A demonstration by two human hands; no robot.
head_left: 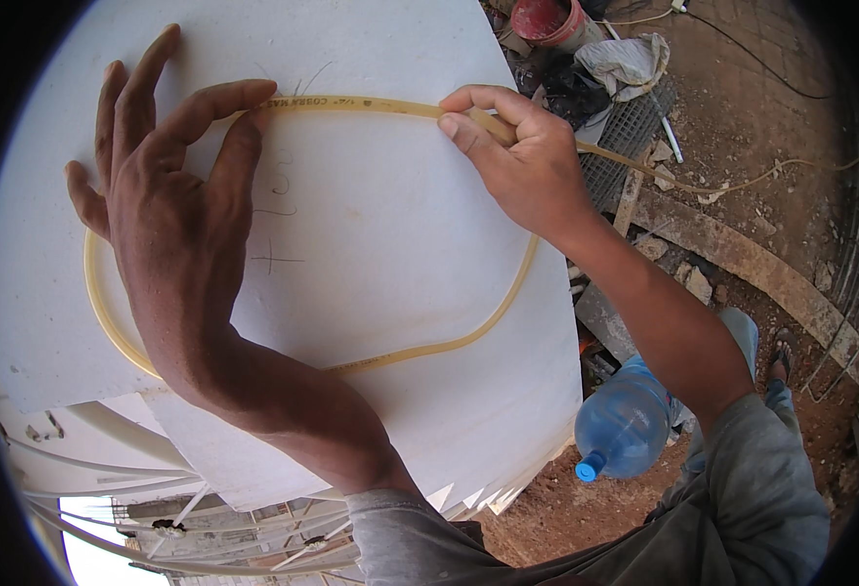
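Observation:
A thin yellowish, translucent hose (380, 105) runs in a loop over a white board (371, 244). Thumb and forefinger of my left hand (175, 186) pinch it at the far side of the loop, the other fingers spread apart. To the right, my right hand (517, 146) grips the same hose between thumb and curled fingers, so the stretch between the hands is drawn nearly straight. The near side of the loop passes under my left forearm, which hides part of it. From my right hand, a thin length trails off beyond the board's right edge. Pencil marks show on the board.
Below the board's right edge stands a large blue water bottle (625, 420). A red bucket (546, 20), a white sack (627, 66) and a metal grate (625, 146) lie at the far right. Rubble and a curved plank (742, 256) rest on brown dirt. A person's sandalled foot (781, 354) shows at right.

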